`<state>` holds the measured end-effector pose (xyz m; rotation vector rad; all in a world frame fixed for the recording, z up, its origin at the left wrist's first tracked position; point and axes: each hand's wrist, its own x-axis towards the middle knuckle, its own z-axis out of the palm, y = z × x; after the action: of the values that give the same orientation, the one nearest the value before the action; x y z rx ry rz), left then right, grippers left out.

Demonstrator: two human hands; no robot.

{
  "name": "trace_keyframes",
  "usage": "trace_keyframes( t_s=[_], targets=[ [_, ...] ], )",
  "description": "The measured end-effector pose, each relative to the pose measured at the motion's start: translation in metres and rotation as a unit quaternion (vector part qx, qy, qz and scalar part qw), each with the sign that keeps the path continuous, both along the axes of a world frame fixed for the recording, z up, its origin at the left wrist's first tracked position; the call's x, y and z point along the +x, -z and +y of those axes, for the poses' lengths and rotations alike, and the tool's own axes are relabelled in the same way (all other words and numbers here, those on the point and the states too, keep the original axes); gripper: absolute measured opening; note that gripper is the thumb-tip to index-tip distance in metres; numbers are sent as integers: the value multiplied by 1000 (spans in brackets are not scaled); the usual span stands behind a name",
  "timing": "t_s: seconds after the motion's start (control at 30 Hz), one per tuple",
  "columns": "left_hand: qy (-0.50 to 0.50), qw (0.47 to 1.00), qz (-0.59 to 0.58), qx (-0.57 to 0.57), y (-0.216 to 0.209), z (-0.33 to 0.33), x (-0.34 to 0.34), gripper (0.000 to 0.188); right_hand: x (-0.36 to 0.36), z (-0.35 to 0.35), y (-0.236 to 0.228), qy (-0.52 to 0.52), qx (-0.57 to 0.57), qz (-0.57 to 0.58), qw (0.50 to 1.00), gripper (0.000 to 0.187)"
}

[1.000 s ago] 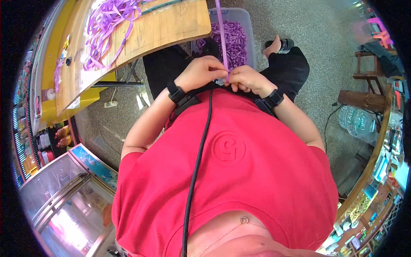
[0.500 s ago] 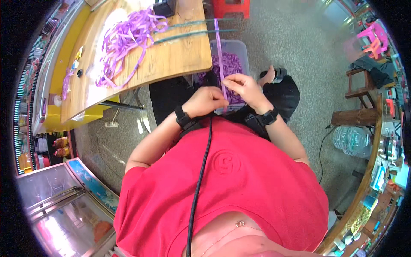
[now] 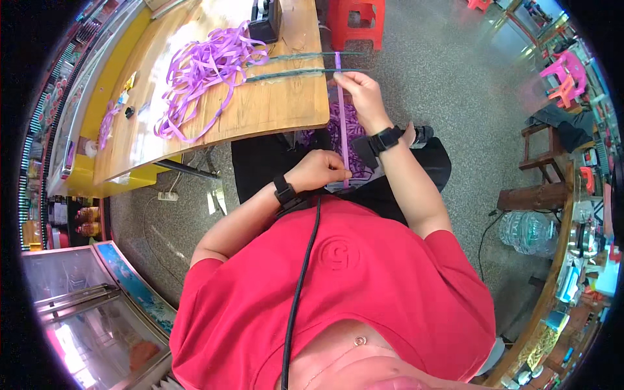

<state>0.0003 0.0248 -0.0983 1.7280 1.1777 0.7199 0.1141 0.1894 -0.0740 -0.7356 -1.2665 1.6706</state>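
A narrow purple ribbon [image 3: 343, 130] runs straight down from two thin green rods [image 3: 296, 72] that stick out past the table's right edge. The ribbon's upper end lies across both rods. My right hand [image 3: 364, 97] pinches the ribbon beside the nearer rod, its fingertips closed. Lower down, close to my lap, my left hand [image 3: 318, 170] is closed with thumb and forefinger on the same ribbon. Beneath the ribbon, between my legs, a translucent bin holds a heap of purple ribbon pieces [image 3: 352, 135], partly hidden by my arms.
On the wooden table [image 3: 279, 107] lies a loose pile of purple ribbon [image 3: 208, 71], with a black tape dispenser [image 3: 265, 26] behind it. A red stool [image 3: 355, 23] stands beyond the table's corner. A glass-topped freezer [image 3: 97, 318] is at the lower left, and a large clear water bottle [image 3: 526, 232] at the right.
My right hand has moved up and away from my left hand, along the ribbon to the rods. The left hand stays low on the ribbon. The whole view has shifted slightly.
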Motion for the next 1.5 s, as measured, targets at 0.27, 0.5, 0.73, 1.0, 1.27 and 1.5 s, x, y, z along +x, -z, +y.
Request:
trace_keyframes(
  t_s=[0.27,0.5,0.73,1.0,1.27,1.5],
  targets=[
    [77,994,39,61,-22,-10,-2,17,-6,-3,-13,52,38,-39,997,17],
    [99,987,41,122,-39,-14,-2,15,-4,-10,-18,47,26,-13,998,16],
    [81,991,65,90,-26,-9,-2,15,-3,-2,-10,-7,-25,26,999,17],
    [75,989,104,70,-5,-2,-3,19,-2,-2,-11,-26,-25,25,999,17],
    [77,988,133,33,2,5,-1,20,-1,2,3,-21,-27,39,999,15],
    [174,979,64,88,-58,-11,1,16,6,-8,-7,-56,-36,16,998,18]
  ],
)
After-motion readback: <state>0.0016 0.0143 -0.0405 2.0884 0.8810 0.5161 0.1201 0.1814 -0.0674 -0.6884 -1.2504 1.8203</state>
